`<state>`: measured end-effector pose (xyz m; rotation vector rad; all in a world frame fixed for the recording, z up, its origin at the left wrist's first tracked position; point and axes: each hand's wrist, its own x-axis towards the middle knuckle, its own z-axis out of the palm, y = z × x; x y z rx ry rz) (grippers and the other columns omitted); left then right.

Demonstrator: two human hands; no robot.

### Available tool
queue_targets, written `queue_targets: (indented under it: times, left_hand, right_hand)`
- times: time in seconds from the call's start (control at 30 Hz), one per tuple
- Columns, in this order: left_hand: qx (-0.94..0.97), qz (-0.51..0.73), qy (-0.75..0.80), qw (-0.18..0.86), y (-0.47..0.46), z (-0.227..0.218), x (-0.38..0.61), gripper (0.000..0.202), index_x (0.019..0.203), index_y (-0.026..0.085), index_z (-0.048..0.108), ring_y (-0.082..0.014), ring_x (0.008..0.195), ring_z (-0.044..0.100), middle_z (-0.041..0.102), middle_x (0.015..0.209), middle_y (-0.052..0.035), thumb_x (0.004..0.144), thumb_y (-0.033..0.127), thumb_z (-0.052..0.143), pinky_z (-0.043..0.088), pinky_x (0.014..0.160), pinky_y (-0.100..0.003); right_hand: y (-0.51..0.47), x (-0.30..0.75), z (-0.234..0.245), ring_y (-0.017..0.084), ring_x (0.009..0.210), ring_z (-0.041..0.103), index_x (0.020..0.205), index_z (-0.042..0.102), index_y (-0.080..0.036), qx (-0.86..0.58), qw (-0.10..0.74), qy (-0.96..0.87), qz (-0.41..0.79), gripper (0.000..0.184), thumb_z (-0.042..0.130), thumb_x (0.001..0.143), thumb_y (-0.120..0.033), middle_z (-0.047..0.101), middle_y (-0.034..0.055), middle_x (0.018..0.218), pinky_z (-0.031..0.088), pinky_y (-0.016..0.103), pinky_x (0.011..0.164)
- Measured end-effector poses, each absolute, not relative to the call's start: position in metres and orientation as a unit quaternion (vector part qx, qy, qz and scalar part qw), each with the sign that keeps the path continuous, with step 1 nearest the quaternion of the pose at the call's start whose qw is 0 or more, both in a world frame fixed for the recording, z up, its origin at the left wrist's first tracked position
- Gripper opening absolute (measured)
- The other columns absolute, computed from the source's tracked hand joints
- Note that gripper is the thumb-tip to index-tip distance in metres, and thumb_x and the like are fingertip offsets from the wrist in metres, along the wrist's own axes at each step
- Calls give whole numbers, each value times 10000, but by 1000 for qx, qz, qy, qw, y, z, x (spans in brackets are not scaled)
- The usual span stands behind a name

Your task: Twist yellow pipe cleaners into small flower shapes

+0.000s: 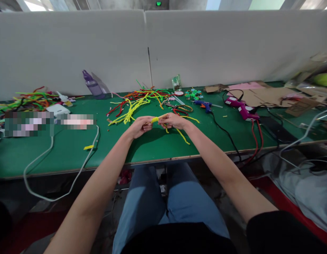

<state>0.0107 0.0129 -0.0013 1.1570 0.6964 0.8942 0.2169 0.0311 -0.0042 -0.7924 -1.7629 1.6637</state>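
While the left hand and the right hand pinch the yellow piece between them (the scissors lie at its two o'clock), even, gentle pressure should, I think, keep it neat. Both hands cover its ends; whether it is wound, I cannot tell.

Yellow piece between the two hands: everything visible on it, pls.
The yellow piece is a short, bright yellow band, apparently of soft, fuzzy material. It lies roughly sideways above the near part of the green tabletop. The fingers of the left hand pinch its left end; those of the right hand close at its right end. Both ends are partly hidden by fingers, and it is too small to tell whether it is wound or folded.
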Motion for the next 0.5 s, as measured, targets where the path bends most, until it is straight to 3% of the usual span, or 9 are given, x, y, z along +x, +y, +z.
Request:
queue_targets:
  times: [0.27,0.5]
  left_hand:
    - [527,364,317,700,15,-4,9,165,888,74,693,-12,405,257,352,524,55,750,155,650,175,404,-161]
    - [544,305,324,711,13,-5,8,156,858,68,711,-16,413,255,328,502,58,733,152,667,161,413,-172]
  right_hand:
    - [37,226,-3,66,522,432,692,660,-146,-365,324,-701,520,191,754,660,-308,548,-26,591,271,208,473]
    - [37,234,6,99,572,461,645,708,-160,-370,272,-751,474,87,655,666,-226,603,-6,600,304,243,556]
